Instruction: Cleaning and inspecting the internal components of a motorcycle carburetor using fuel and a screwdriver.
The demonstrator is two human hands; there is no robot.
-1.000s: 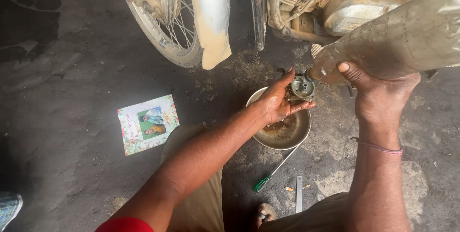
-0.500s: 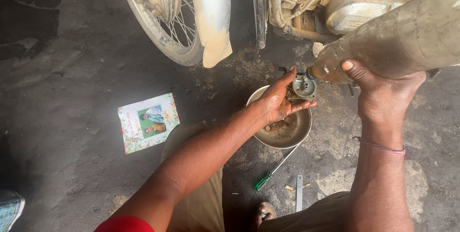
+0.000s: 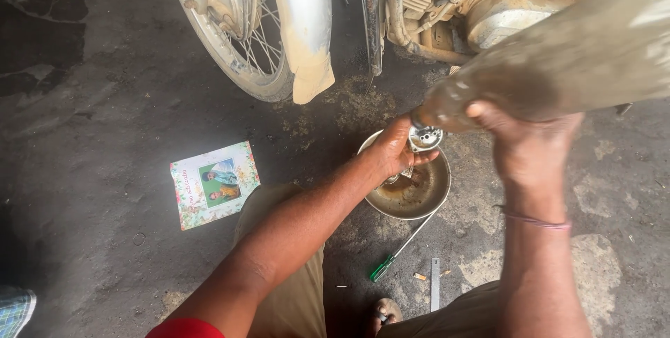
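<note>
My left hand (image 3: 392, 149) grips a small round metal engine part (image 3: 424, 137) over a shallow metal bowl (image 3: 440, 195) that holds brown liquid. My right hand (image 3: 525, 141) holds a large dirty plastic bottle (image 3: 572, 59), tipped so that its neck sits right at the metal part. The bottle fills the upper right of the view and hides part of the engine behind it.
A motorcycle wheel (image 3: 237, 52) with a white mudguard (image 3: 307, 31), an exhaust pipe (image 3: 372, 17) and the engine (image 3: 447, 3) stand just beyond the bowl. A green-handled screwdriver (image 3: 398, 251), a metal strip (image 3: 435, 283) and a printed card (image 3: 213, 184) lie on the oily concrete floor.
The bottle's neck has come down closer to the metal part in my left hand. My left hand stays over the bowl.
</note>
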